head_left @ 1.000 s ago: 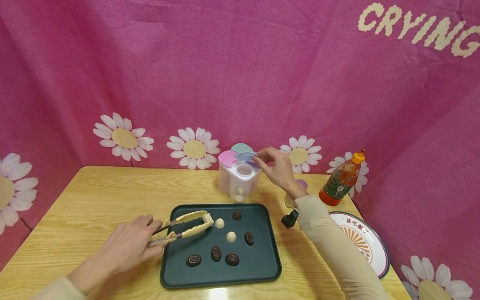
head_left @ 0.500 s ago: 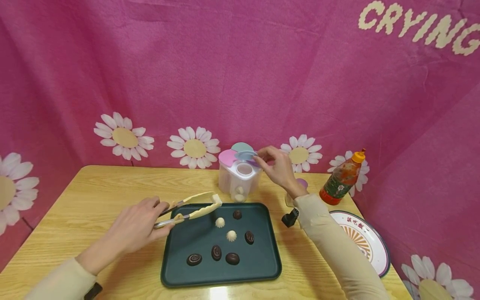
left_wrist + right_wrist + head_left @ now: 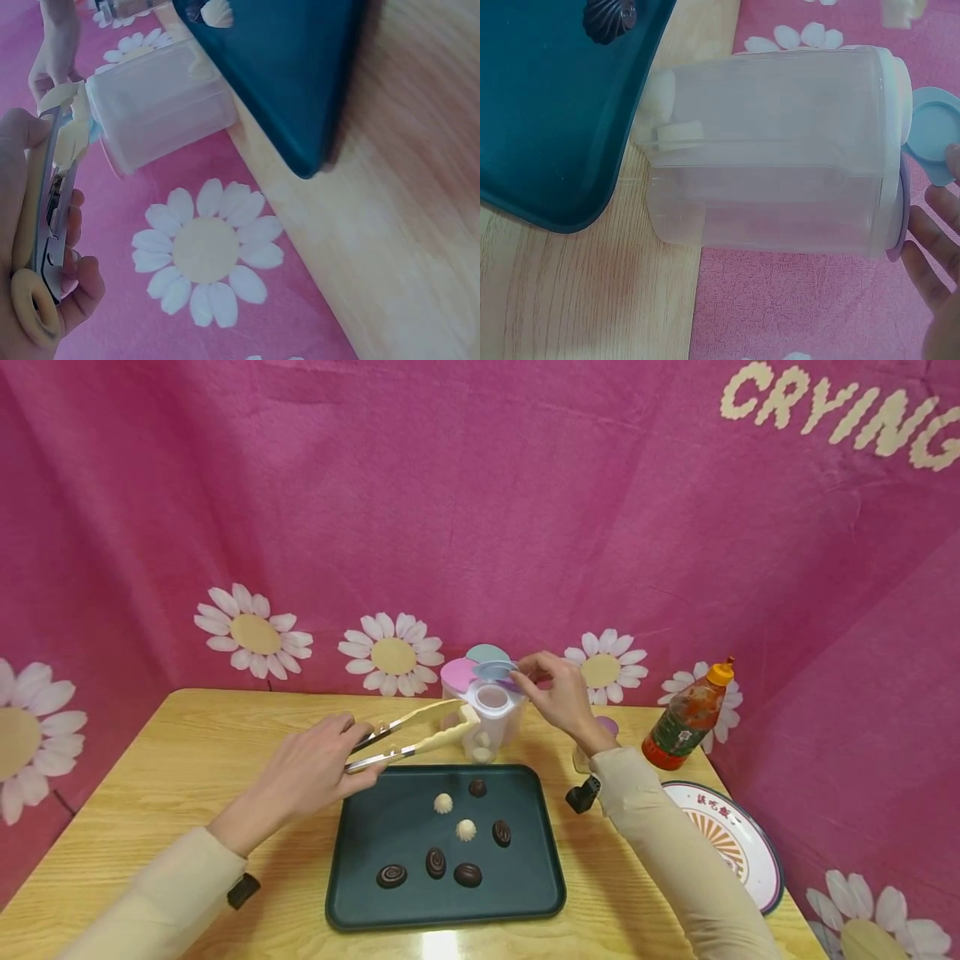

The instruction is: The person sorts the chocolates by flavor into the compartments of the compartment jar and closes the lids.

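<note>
My left hand [image 3: 311,768] grips a pair of tongs [image 3: 438,740] with cream-coloured tips. Between the tips is a small white chocolate [image 3: 469,714], held at the front of a clear container [image 3: 504,728]. My right hand [image 3: 557,697] holds up the container's blue flip lid [image 3: 496,670] with its fingertips, leaving a round opening uncovered. The pink, green and purple lids beside it are down. White pieces [image 3: 681,135] lie at the container's bottom. In the left wrist view, the tong tips [image 3: 71,139] partly hide the lids.
A dark green tray [image 3: 367,827] in front of the container bears several dark chocolates [image 3: 468,874] and two white ones [image 3: 466,830]. To the right are a purple-lidded jar [image 3: 606,725], mostly behind my wrist, a sauce bottle [image 3: 686,718] and a plate [image 3: 753,860].
My left hand has lifted the tongs and white chocolate from over the tray, moving up and right to the container. The right hand stays at the blue lid.
</note>
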A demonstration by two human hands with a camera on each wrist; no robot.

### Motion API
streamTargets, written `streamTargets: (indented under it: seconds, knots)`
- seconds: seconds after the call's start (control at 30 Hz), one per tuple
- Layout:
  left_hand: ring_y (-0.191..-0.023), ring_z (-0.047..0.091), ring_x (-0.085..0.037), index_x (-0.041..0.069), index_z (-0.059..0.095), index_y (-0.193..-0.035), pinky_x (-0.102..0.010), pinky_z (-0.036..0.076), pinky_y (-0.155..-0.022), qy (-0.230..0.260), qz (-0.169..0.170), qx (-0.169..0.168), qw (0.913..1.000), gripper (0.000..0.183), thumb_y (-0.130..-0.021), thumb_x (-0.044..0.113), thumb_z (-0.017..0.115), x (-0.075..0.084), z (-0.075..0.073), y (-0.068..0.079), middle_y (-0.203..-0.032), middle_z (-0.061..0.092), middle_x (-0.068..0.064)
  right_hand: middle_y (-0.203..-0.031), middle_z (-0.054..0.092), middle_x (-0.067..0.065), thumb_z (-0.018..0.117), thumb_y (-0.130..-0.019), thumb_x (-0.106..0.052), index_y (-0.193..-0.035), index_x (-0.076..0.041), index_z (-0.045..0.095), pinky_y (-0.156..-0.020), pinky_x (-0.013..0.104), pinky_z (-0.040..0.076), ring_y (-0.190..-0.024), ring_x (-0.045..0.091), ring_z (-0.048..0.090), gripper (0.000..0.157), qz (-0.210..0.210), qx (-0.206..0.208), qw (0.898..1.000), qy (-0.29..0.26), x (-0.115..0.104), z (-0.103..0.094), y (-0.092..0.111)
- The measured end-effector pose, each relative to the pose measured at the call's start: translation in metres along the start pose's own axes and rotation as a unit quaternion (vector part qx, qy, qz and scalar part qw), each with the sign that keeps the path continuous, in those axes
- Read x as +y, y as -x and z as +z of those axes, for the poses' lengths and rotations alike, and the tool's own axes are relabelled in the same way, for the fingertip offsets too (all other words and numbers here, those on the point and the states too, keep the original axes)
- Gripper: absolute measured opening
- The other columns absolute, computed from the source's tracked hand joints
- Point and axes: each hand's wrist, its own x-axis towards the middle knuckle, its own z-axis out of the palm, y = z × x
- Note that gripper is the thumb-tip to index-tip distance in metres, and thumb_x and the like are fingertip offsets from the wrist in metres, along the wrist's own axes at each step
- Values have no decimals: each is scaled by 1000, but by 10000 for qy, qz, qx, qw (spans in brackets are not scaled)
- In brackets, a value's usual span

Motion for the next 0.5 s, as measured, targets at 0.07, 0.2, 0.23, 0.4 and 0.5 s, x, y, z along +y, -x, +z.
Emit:
streamTargets:
  seconds: [0.07, 0.2, 0.23, 0.4, 0.5]
  knots:
    - [-70, 48, -13, 8, 70, -115, -25, 37, -53, 33, 37, 65, 10000, 44, -88, 42, 81, 2, 1, -6, -85, 57, -3, -91, 77, 13, 82, -92, -14, -101, -4, 75, -71, 45, 64, -77, 26, 76, 15, 6, 12, 10000, -8, 0, 0, 0]
    - [-70, 49, -14, 8, 70, -115, -25, 40, -54, 62, 35, 109, 9999, 45, -87, 42, 81, 5, 2, -19, -86, 59, -5, -91, 77, 13, 82, -92, -14, -101, -3, 75, -71, 47, 64, -77, 27, 76, 16, 15, 26, 10000, -17, -1, -1, 0]
    - [-70, 50, -15, 8, 70, -115, -26, 40, -54, 69, 23, 99, 9999, 45, -88, 42, 80, 5, 2, -22, -86, 59, -5, -91, 77, 14, 82, -92, -14, -101, -3, 75, -71, 47, 64, -77, 27, 76, 16, 19, 26, 10000, -19, -1, -1, 0]
    - [-72, 51, -16, 8, 69, -121, -27, 42, -55, 96, 48, 50, 9999, 48, -89, 43, 79, 7, 3, -35, -90, 62, -7, -90, 77, 14, 82, -92, -14, -100, -3, 75, -70, 49, 64, -77, 28, 76, 16, 2, 26, 10000, -9, 0, 0, 0]
    - [-73, 51, -16, 8, 68, -123, -26, 42, -55, 83, 72, 12, 9999, 50, -90, 44, 78, 7, 4, -41, -92, 62, -7, -90, 77, 14, 82, -92, -14, -101, -3, 75, -69, 48, 64, -76, 27, 76, 16, -4, 25, 10000, -11, 1, 0, 0]
